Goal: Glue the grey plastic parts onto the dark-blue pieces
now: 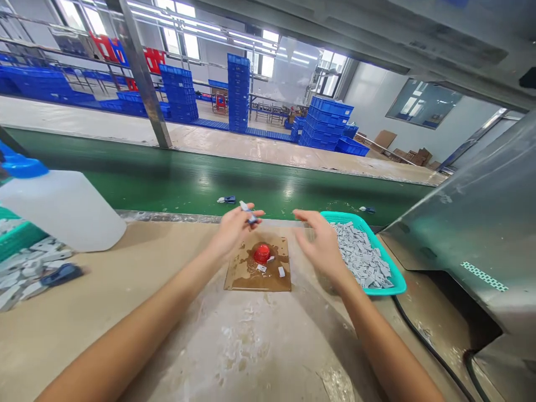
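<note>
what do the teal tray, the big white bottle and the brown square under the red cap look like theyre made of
Teal tray: likely plastic, smooth, evenly coloured rim. White bottle: translucent, matte plastic by its milky look. Brown square: unclear, maybe board or tile, glossy as if wet.

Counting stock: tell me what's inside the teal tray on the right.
The teal tray holds a heap of small grey flat parts. The right hand covers its near-left corner, and whatever lies under the heap is hidden.

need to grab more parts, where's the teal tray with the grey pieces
In the head view the teal tray sits on the right of the bench, just beyond the right hand and right of the brown pad with the red cap.
</note>
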A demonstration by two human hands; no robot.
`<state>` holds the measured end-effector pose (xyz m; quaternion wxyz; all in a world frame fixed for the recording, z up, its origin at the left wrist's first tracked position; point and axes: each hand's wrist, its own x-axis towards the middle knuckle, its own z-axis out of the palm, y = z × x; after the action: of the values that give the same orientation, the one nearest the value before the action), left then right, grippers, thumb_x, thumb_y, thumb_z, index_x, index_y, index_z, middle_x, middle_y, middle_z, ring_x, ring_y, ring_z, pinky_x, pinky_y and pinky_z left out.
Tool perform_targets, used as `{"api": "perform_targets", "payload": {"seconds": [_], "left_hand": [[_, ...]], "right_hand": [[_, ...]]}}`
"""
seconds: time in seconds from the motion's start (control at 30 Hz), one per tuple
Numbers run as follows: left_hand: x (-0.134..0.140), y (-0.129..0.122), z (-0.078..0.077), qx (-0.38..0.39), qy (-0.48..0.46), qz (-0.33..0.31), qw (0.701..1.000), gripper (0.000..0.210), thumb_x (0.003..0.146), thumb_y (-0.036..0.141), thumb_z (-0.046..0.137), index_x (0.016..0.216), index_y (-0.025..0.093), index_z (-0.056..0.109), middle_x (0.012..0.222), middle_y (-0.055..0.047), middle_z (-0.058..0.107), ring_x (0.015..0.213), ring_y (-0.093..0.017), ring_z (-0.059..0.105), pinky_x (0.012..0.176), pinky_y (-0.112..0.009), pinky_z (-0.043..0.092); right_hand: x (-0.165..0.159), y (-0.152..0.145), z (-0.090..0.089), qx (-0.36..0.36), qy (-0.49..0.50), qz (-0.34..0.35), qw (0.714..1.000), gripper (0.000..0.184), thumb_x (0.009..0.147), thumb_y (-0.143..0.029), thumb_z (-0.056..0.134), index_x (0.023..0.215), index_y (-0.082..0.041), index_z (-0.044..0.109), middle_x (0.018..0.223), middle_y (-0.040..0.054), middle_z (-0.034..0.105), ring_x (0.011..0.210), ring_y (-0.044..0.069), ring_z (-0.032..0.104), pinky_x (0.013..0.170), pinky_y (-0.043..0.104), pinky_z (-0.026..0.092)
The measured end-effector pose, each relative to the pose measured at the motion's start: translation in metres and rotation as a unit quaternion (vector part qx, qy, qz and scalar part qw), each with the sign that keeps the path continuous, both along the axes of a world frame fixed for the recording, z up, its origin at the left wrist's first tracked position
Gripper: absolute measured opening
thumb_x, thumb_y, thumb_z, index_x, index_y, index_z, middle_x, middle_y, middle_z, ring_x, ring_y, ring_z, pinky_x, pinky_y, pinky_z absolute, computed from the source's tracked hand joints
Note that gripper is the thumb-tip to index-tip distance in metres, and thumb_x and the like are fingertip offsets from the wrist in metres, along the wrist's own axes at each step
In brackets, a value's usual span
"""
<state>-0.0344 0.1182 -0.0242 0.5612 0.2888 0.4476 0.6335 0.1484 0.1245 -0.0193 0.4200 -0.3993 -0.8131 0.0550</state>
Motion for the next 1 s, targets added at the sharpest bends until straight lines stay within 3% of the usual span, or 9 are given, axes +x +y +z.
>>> {"api": "perform_targets", "payload": {"seconds": [0.1,0.2,0.27,0.37,0.5,0.6,0.67,0.77,1.0], "left_hand": [[-0.038,0.019,-0.011,0.012,0.052,0.106,0.993,0.026,0.066,0.006,0.047,0.091,0.013,0.051,0.069,-0.002,0.061,0.058,-0.008,0.053,0.066,-0.026,0.045],[-0.079,0.029,-0.021,-0.004,0.189,0.171,0.967,0.03,0.07,0.009,0.042,0.099,0.015,0.049,0.075,-0.005,0.062,0.064,-0.012,0.056,0.07,-0.029,0.045],[-0.102,0.031,-0.024,-0.018,0.385,0.167,0.907,0.037,0.072,0.013,0.042,0.109,0.015,0.046,0.087,-0.009,0.064,0.077,-0.019,0.059,0.077,-0.034,0.043],[-0.12,0.035,-0.027,-0.071,0.613,0.133,0.776,0.058,0.074,0.019,0.042,0.129,0.005,0.028,0.101,-0.02,0.061,0.096,-0.034,0.054,0.083,-0.044,0.038],[-0.121,0.045,-0.035,-0.106,0.703,0.156,0.686,0.064,0.075,0.012,0.036,0.13,-0.01,0.013,0.123,-0.035,0.04,0.117,-0.043,0.033,0.088,-0.051,0.03],[-0.114,0.053,-0.042,-0.023,0.769,0.177,0.614,0.063,0.072,0.006,0.035,0.132,-0.002,0.02,0.139,-0.027,0.016,0.129,-0.039,0.006,0.098,-0.053,0.015],[-0.111,0.06,-0.046,0.004,0.789,0.105,0.605,0.063,0.069,0.003,0.036,0.131,0.005,0.027,0.139,-0.022,0.021,0.13,-0.036,0.009,0.1,-0.049,0.017],[-0.112,0.07,-0.048,-0.02,0.781,0.028,0.623,0.056,0.066,0.002,0.036,0.121,0.009,0.045,0.127,-0.021,0.041,0.12,-0.035,0.033,0.092,-0.045,0.032],[-0.116,0.06,-0.046,-0.09,0.74,0.114,0.657,0.037,0.076,0.021,0.036,0.109,0.011,0.053,0.108,-0.025,0.048,0.108,-0.04,0.039,0.083,-0.051,0.035]], "right_hand": [[0.038,0.024,0.002,-0.054,-0.103,-0.159,0.98,0.027,0.074,-0.015,0.049,0.097,-0.016,0.061,0.094,0.009,0.064,0.092,0.024,0.056,0.081,0.037,0.042],[0.071,0.042,-0.003,-0.177,-0.256,-0.235,0.921,0.027,0.065,-0.004,0.05,0.083,-0.014,0.067,0.088,0.0113,0.067,0.086,0.025,0.059,0.073,0.031,0.043],[0.081,0.048,-0.009,-0.204,-0.275,-0.239,0.909,0.029,0.057,0.004,0.05,0.071,-0.013,0.068,0.076,0.0103,0.068,0.076,0.023,0.061,0.064,0.027,0.043],[0.083,0.051,-0.015,-0.209,-0.266,-0.229,0.913,0.031,0.053,0.007,0.047,0.063,-0.014,0.068,0.069,0.0081,0.068,0.07,0.021,0.062,0.06,0.024,0.042],[0.082,0.053,-0.015,-0.21,-0.236,-0.236,0.919,0.032,0.056,0.006,0.045,0.066,-0.013,0.069,0.071,0.0085,0.069,0.072,0.021,0.062,0.063,0.024,0.043],[0.084,0.054,-0.011,-0.202,-0.202,-0.253,0.924,0.028,0.062,0.0,0.046,0.073,-0.011,0.07,0.077,0.0105,0.069,0.076,0.022,0.062,0.068,0.027,0.045],[0.083,0.052,-0.009,-0.198,-0.181,-0.244,0.932,0.027,0.066,-0.004,0.047,0.076,-0.013,0.07,0.081,0.0091,0.069,0.077,0.021,0.063,0.069,0.026,0.045],[0.078,0.048,-0.008,-0.206,-0.164,-0.199,0.944,0.029,0.065,-0.003,0.046,0.07,-0.017,0.07,0.078,0.0042,0.07,0.073,0.017,0.063,0.067,0.022,0.046],[0.076,0.045,-0.009,-0.222,-0.112,-0.142,0.958,0.027,0.057,0.0,0.049,0.056,-0.018,0.069,0.069,0.0037,0.07,0.066,0.019,0.063,0.059,0.023,0.046]]}}
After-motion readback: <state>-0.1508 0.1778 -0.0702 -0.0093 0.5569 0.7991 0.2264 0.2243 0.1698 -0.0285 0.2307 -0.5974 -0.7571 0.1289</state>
